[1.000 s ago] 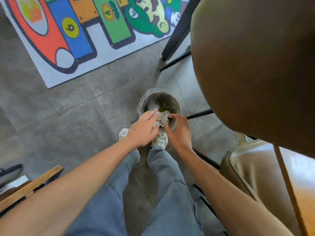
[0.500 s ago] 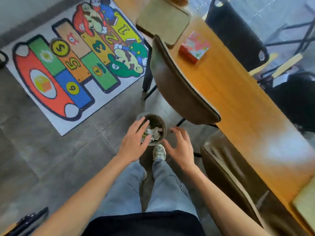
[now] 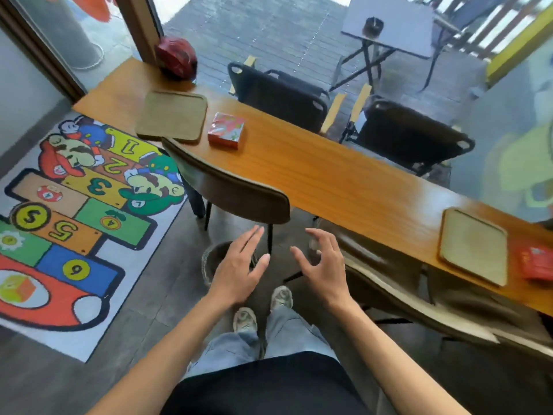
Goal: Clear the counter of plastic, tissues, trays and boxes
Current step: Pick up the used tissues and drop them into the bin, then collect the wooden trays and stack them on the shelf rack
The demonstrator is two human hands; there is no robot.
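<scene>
Bare left hand (image 3: 238, 269), right hand (image 3: 321, 265): grip apparently empty, fingers spread.

Flat tan rectangular trays on wooden counter: two (image 3: 173, 116) (image 3: 473, 245). Red printed boxes: two (image 3: 226, 130) (image 3: 537, 262). Brown curved-back chairs at near side: two (image 3: 227, 187) (image 3: 449, 313). Round dark bin on floor: one (image 3: 209, 262). Bare hands: two (image 3: 239, 268) (image 3: 324, 266).

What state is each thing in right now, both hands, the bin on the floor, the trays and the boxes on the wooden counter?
Left hand: open, empty, above the bin.
Right hand: open, fingers loosely curled, empty.
Round grey waste bin: upright on the floor, contents hidden by the hand.
Far tan rectangular tray: flat, bare.
Near tan tray: flat, bare.
Red patterned box: closed, beside the far tray.
Red box at right edge: blurred, beside the near tray.
</scene>
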